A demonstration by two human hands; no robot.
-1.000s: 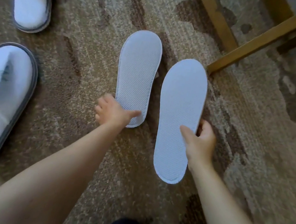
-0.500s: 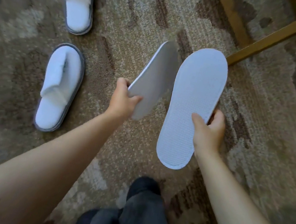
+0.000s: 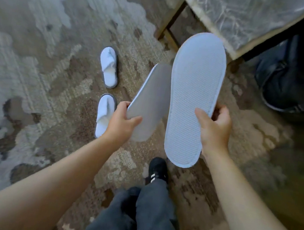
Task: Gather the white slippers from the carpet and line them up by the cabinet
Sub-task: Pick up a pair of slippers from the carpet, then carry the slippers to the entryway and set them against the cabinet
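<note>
- 2 white slippers are off the carpet (image 3: 33, 80) and in hand, both carried sole-up.
- The left hand (image 3: 121, 124) pinches the heel end of the left-held slipper (image 3: 150, 102), thumb on the sole, fingers beneath; this one is tilted edge-on to the camera.
- The right hand (image 3: 214, 130) clasps the right-held slipper (image 3: 193, 101) at its side edge past the middle, thumb across the textured sole, which faces the camera flat.
- The 2 held slippers overlap in view; actual contact cannot be told.
- 2 more slippers, the far pair member (image 3: 109, 66) and the near pair member (image 3: 104, 115), lie upright on the carpet to the left, untouched.
- No cabinet can be identified; a marble-topped table (image 3: 242, 15) stands upper right, and the person's dark shoe (image 3: 157, 170) is below.
- Judgement: gathering roughly half done, 2 of 4 visible; lining up not begun.
- Versus 0.5 s ago: the held slippers ride higher and nearer the camera, the floor pair looks smaller and farther, and the table top has come into frame, so the person appears to be rising.
</note>
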